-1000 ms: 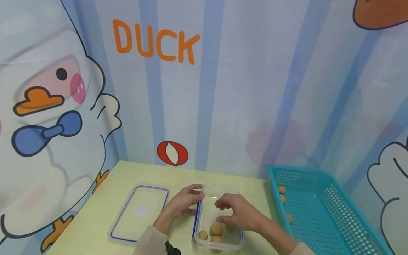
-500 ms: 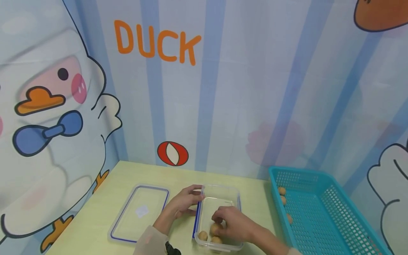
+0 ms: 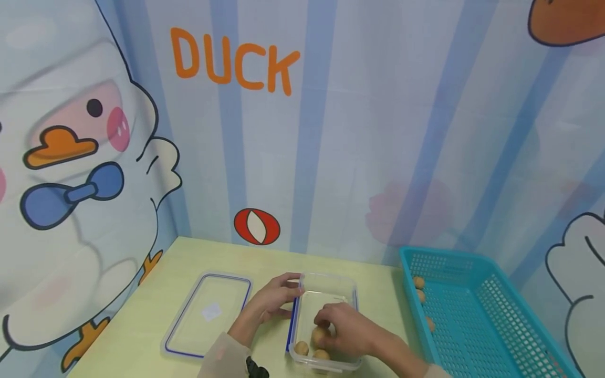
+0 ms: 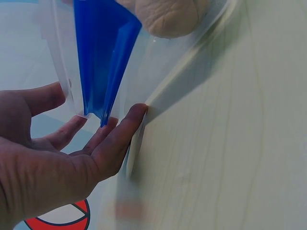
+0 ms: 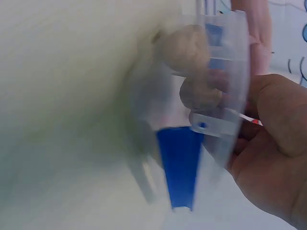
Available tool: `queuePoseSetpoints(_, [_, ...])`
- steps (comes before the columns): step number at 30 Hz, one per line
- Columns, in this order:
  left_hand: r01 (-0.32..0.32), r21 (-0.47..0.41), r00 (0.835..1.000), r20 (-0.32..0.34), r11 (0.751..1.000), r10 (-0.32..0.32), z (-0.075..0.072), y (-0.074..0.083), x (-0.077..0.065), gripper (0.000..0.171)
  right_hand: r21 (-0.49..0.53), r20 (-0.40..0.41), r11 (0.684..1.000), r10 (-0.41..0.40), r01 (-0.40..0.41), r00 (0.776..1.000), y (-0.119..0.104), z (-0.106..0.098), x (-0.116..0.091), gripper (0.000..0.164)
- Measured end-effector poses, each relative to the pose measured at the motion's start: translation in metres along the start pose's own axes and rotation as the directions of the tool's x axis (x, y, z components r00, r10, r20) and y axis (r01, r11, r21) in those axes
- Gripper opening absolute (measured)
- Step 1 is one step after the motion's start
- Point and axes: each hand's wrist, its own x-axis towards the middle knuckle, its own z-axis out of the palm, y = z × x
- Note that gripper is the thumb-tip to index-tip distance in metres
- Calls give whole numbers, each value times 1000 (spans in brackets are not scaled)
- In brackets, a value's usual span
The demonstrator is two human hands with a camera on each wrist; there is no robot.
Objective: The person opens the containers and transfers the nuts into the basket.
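My left hand [image 3: 276, 296] holds a clear plastic container [image 3: 326, 299] by its far left side, fingertips at the rim and against the outer wall. In the left wrist view, its fingers [image 4: 122, 139] meet the end of the blue locking flap [image 4: 100, 57]. My right hand [image 3: 347, 328] reaches into the container and pinches a tan round walnut [image 3: 319, 336] between thumb and fingers. Two more walnuts lie in the near end: a smaller one [image 3: 301, 348] at the left and another [image 3: 321, 355] by the near wall. The right wrist view is blurred, with the right hand [image 5: 268, 139] partly behind the container wall.
A clear lid [image 3: 194, 320] with a blue seal lies flat on the pale yellow table [image 3: 269, 260] at the left. At the right stands a turquoise basket [image 3: 472, 310] with several walnuts [image 3: 418, 282] along its left wall. A duck-print cloth [image 3: 359, 131] hangs behind.
My right hand has come down toward the near end of the container, and its thumb and fingers have closed on the larger walnut. The left hand stays at the container's side.
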Motion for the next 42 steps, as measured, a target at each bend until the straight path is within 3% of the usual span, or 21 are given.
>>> queuePoseSetpoints(6, [10, 8, 1000, -4, 1000, -10, 0, -1, 2, 55, 42, -52, 998, 43, -41, 998, -6, -37, -6, 22])
queuePoseSetpoints(13, [-4, 12, 1000, -6, 1000, 4, 2, -1, 2, 55, 18, -250, 999, 35, -31, 968, 8, -83, -32, 23])
queuePoseSetpoints(19, [-15, 4, 1000, -7, 1000, 15, 1, -1, -1, 55, 17, -316, 986, 162, -165, 935, 29, -112, -54, 27])
queuePoseSetpoints(25, [-8, 5, 1000, -16, 1000, 8, 2, -1, -1, 55, 25, -377, 958, 275, -286, 885, 57, -134, -79, 28])
queuePoseSetpoints(30, [0, 6, 1000, -17, 1000, 0, 3, -2, 1, 56, 62, -428, 936, 338, -345, 838, 87, -140, -102, 34])
queuePoseSetpoints(36, [17, 3, 999, -29, 1000, -17, 4, -1, 0, 57, 62, -439, 899, 415, -434, 797, 119, -132, -121, 41])
queuePoseSetpoints(42, [17, 3, 999, -31, 1000, -17, 3, 0, 0, 57, 35, -405, 865, 470, -501, 784, 138, -120, -132, 42])
